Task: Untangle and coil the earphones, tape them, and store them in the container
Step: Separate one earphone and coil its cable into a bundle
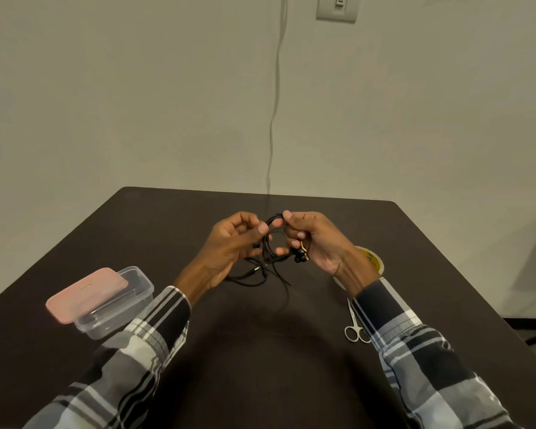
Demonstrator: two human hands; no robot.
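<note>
The black earphones (271,243) hang as a tangled bundle between my two hands, above the middle of the dark table (260,351). My left hand (232,243) pinches the cable loops at the bundle's left side. My right hand (310,236) pinches the loops at the top right, with the earbuds hanging below its fingers. Loose cable and the jack plug trail down onto the table. The clear plastic container (118,311) stands at the left with its pink lid (85,294) lying askew on top. A tape roll (372,258) lies partly hidden behind my right wrist.
Small silver scissors (355,326) lie on the table beside my right sleeve. A thin cable (276,97) hangs down the wall behind the table, below a wall switch (338,7). The table's far edge runs just behind my hands.
</note>
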